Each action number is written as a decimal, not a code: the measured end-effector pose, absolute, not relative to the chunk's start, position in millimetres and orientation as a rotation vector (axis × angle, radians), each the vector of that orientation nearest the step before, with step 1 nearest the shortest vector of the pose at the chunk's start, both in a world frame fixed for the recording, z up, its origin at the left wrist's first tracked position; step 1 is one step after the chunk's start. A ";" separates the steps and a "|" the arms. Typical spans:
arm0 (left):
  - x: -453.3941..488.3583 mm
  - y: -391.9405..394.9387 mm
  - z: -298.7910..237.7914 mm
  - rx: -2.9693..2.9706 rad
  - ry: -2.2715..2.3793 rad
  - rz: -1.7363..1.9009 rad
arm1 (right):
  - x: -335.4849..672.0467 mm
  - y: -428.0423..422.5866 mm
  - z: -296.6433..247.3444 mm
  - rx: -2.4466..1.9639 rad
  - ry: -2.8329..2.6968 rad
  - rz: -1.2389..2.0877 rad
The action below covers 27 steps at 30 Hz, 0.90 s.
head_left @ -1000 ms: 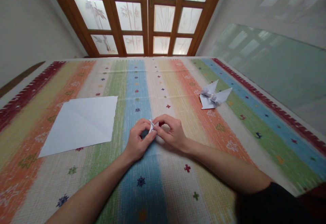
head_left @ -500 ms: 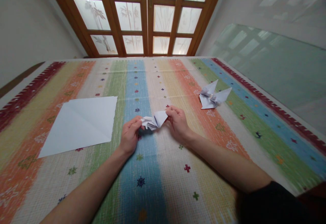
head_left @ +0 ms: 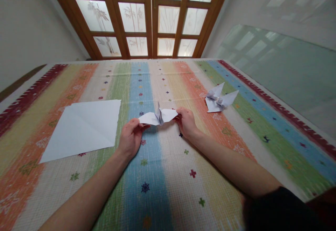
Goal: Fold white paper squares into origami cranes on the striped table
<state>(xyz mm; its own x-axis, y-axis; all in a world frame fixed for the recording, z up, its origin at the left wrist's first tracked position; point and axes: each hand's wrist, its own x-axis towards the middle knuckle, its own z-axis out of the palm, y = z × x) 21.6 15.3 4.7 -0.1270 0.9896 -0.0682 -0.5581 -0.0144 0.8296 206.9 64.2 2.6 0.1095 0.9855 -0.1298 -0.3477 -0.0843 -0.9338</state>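
Observation:
A small white folded paper crane [head_left: 158, 117] hangs between my two hands, just above the striped tablecloth [head_left: 162, 189]. My left hand [head_left: 131, 138] pinches the tip of its left wing. My right hand [head_left: 187, 122] pinches the tip of its right wing. Both wings are spread out flat and the body points up in the middle. Both forearms reach in from the bottom edge.
A second folded paper crane [head_left: 219, 100] lies on the cloth at the right. A large white sheet [head_left: 84, 127] with a diagonal crease lies at the left. Wooden doors [head_left: 149, 17] with frosted panes stand behind the table. A pale green glass panel [head_left: 283, 70] leans at the right.
My hands have moved apart and slightly away from me. The folded paper, bunched between my fingers a second ago, now has its wings pulled out wide.

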 end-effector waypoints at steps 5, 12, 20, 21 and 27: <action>18.4 18.0 4.4 0.626 0.835 1.544 | 205.7 64.9 4.4 -1.058 -0.738 1.354; 15.6 18.7 7.0 0.625 0.822 1.547 | 206.7 68.3 3.2 -0.987 -0.597 1.387; 15.9 19.4 7.8 0.631 0.906 1.548 | 206.3 71.5 2.6 -0.989 -0.568 1.388; 15.7 19.3 8.2 0.652 0.934 1.545 | 206.7 71.5 2.5 -1.004 -0.583 1.381; 8.7 16.5 13.2 1.379 1.450 1.283 | 216.3 69.0 4.1 -1.254 -1.007 1.061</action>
<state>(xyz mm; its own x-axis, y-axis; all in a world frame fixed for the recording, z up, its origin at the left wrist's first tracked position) 8.7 16.5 13.2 -0.1424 0.9829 0.1163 0.2356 -0.0805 0.9685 216.3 69.0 4.1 0.2226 0.9749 0.0070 -0.0573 0.0203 -0.9982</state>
